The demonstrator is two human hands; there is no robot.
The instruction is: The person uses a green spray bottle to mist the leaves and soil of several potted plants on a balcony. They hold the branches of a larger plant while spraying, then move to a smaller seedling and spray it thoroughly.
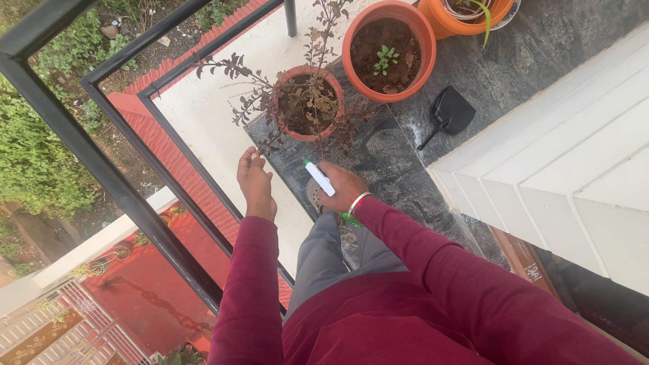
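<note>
My left hand (pixel 255 181) reaches out and pinches a thin twig of the reddish-leaved plant (pixel 284 108) growing in a small terracotta pot (pixel 307 103). My right hand (pixel 343 186) is closed around a white tool with a green tip (pixel 318 178), probably small shears, held just below the pot; a green part shows under my wrist. Both arms wear maroon sleeves, and a light bangle sits on my right wrist. My knee in grey trousers is beneath the hands.
A bigger orange pot with a small seedling (pixel 387 51) stands behind, another orange pot (pixel 465 15) at the top. A black hand trowel (pixel 449 111) lies on the dark stone ledge (pixel 514 67). Black railing (pixel 101 162) on the left, white wall moulding (pixel 574 169) right.
</note>
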